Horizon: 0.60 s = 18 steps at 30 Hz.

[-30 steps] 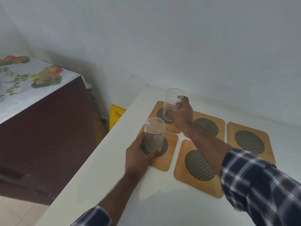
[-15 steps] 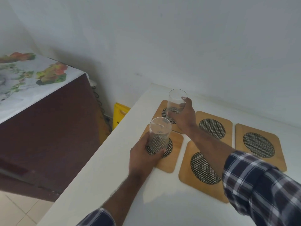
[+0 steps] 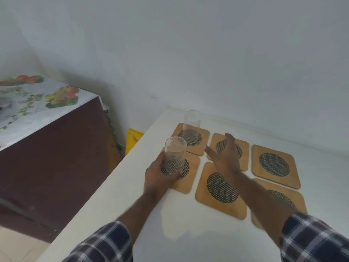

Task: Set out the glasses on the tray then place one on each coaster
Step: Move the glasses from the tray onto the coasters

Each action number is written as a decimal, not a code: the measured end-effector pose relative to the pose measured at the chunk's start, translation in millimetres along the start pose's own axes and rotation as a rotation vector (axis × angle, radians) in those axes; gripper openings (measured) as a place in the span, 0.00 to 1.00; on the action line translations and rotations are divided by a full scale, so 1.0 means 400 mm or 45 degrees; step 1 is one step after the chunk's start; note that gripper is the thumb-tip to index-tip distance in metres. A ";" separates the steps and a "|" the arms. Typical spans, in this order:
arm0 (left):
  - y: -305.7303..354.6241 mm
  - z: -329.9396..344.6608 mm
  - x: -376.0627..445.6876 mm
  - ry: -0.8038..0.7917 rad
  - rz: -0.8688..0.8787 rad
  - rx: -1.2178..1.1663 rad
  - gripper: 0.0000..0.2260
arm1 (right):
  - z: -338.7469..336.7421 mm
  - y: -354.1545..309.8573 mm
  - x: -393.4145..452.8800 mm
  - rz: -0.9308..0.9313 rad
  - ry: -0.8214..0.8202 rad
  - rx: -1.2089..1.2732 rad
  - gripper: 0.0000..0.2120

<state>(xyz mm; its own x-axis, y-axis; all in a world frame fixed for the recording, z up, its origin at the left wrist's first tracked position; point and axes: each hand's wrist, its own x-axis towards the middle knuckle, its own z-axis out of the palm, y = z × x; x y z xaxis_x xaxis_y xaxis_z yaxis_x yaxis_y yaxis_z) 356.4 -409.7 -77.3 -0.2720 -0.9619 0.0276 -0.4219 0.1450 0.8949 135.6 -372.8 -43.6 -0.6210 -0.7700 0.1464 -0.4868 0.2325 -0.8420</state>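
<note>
Glasses: two clear tumblers in view, both upright, no tray visible in this picture.
Landmark: near-left coaster (image 3: 186, 173), the wooden square with a mesh disc at the table's left edge; all places below are given relative to it.
Held glass (image 3: 174, 155): stands over the landmark's mesh disc; whether its base already touches the coaster cannot be told, as the fingers hide it.
Left hand (image 3: 160, 178): wrapped around the lower part of the held glass, thumb on the near-left side, fingers curling around the far side; the rim and upper wall stand clear above the grip.
Far glass (image 3: 192, 126): stands free on the coaster directly behind the landmark, centred on its mesh.
Right hand (image 3: 224, 157): empty, fingers spread, hovering to the right of the landmark over the middle coasters, touching nothing.
Remaining coasters: four to the right of the landmark, all bare.
Step in hand (judgement): seating the held glass on the landmark.
Procedure: lower vertically; keep the base flat and centred on the mesh; confirm it sits steady before loosening the fingers; withdraw the hand sideways, away from the far glass.
Risk: a tilted base on the mesh may rock; the table edge lies just left of the landmark.
</note>
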 end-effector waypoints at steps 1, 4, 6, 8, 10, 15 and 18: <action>0.003 -0.006 -0.006 -0.005 0.000 0.023 0.34 | -0.025 0.004 -0.019 0.012 0.012 0.019 0.44; 0.005 -0.023 -0.043 0.051 0.005 0.087 0.35 | -0.104 0.026 -0.082 0.013 0.082 0.058 0.41; 0.000 -0.029 -0.082 0.136 0.005 0.060 0.35 | -0.155 0.046 -0.128 0.014 0.142 0.049 0.38; -0.006 -0.025 -0.124 0.229 0.011 0.040 0.32 | -0.202 0.069 -0.176 0.019 0.182 0.033 0.36; 0.006 -0.002 -0.166 0.318 0.081 0.070 0.28 | -0.252 0.094 -0.219 0.014 0.224 0.007 0.32; 0.099 0.120 -0.270 0.210 0.354 0.050 0.24 | -0.401 0.155 -0.312 -0.005 0.325 0.004 0.26; 0.172 0.216 -0.325 0.069 0.441 -0.001 0.26 | -0.505 0.191 -0.368 -0.044 0.435 -0.003 0.25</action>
<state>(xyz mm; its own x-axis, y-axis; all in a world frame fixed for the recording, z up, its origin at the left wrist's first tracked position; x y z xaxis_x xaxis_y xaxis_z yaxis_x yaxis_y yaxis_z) 288.0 -254.8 -57.9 -0.3525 -0.8665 0.3533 -0.3117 0.4647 0.8288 65.5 -121.6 -24.7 -0.7737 -0.5339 0.3411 -0.5128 0.2115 -0.8321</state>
